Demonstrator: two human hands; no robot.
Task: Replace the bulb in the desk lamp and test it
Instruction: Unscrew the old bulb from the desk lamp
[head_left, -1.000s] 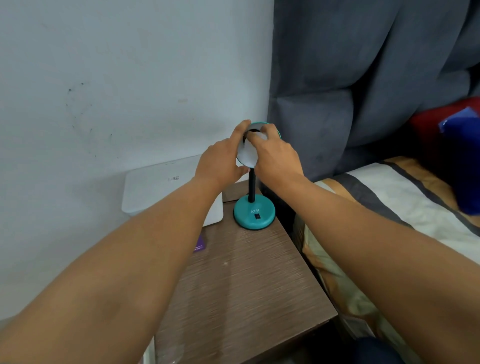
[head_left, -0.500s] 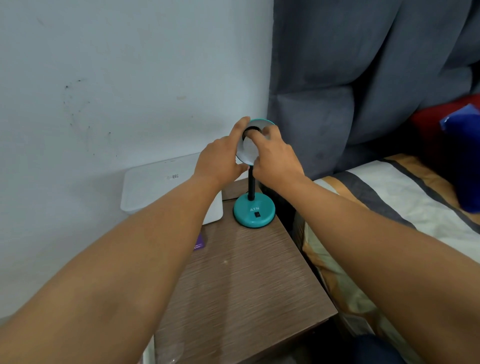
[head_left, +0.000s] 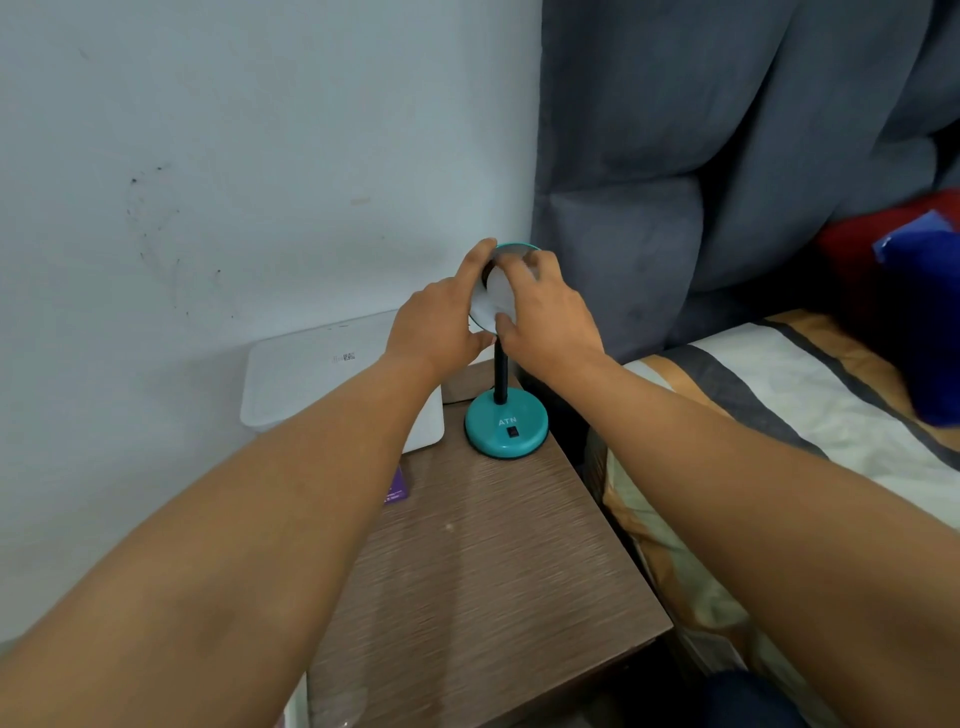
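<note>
A teal desk lamp stands at the back of the wooden bedside table (head_left: 493, 571), with a round base (head_left: 506, 423) that carries a black switch, and a black stem. Its teal shade (head_left: 515, 248) faces me. My left hand (head_left: 441, 327) grips the shade's left edge, the index finger stretched along the rim. My right hand (head_left: 550, 322) is closed on the white bulb (head_left: 500, 297) inside the shade, with fingers above and thumb below. Both hands hide most of the shade and the socket.
A white box (head_left: 311, 374) leans against the wall left of the lamp, and a small purple item (head_left: 397, 488) lies beside my left forearm. A grey curtain (head_left: 727, 130) hangs behind. A bed with striped bedding (head_left: 779, 395) adjoins the table's right edge.
My right hand has shifted its hold around the bulb, the thumb now under it, and more of the white bulb shows. My left hand stays on the shade.
</note>
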